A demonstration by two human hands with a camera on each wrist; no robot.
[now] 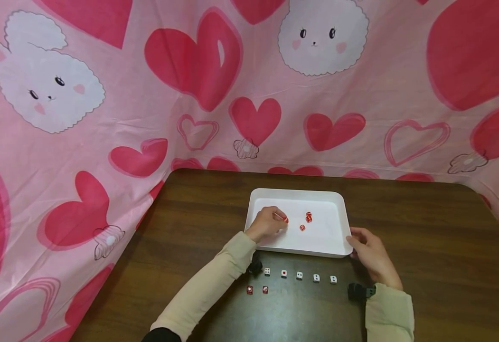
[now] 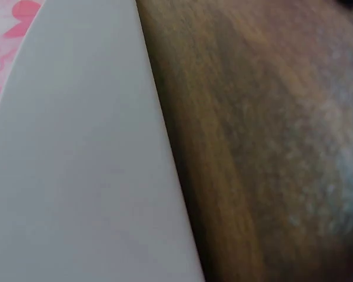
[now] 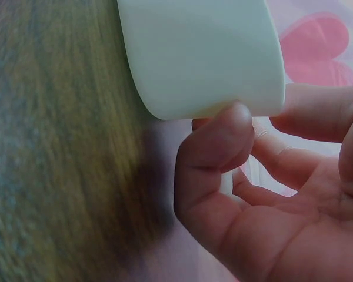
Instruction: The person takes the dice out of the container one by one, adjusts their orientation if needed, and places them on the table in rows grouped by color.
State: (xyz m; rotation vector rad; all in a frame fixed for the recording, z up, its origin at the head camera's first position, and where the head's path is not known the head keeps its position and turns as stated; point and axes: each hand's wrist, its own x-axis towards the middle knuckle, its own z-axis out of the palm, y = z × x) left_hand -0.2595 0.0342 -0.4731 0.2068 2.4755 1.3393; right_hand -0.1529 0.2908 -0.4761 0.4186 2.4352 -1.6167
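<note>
Over the left part of a white tray [image 1: 326, 242], my left hand [image 1: 268, 223] pinches a red die [image 1: 286, 220] at its fingertips. To the right of that hand, three more red dice [image 1: 302, 228] lie on the tray floor, two of them close together. My right hand [image 1: 370, 251] grips the tray's near right corner. In the right wrist view, thumb and fingers of the right hand [image 3: 270, 194] hold the tray's end wall [image 3: 206, 59]. The left wrist view has only the tray's outer wall [image 2: 88, 147] beside the table, with the left hand out of sight.
On the brown wooden table [image 1: 198, 213], a row of several white dice [image 1: 299, 275] lies in front of the tray. Two red dice [image 1: 265, 289] sit nearer, at the row's left. A pink heart-patterned cloth [image 1: 275, 85] hangs behind and to the left.
</note>
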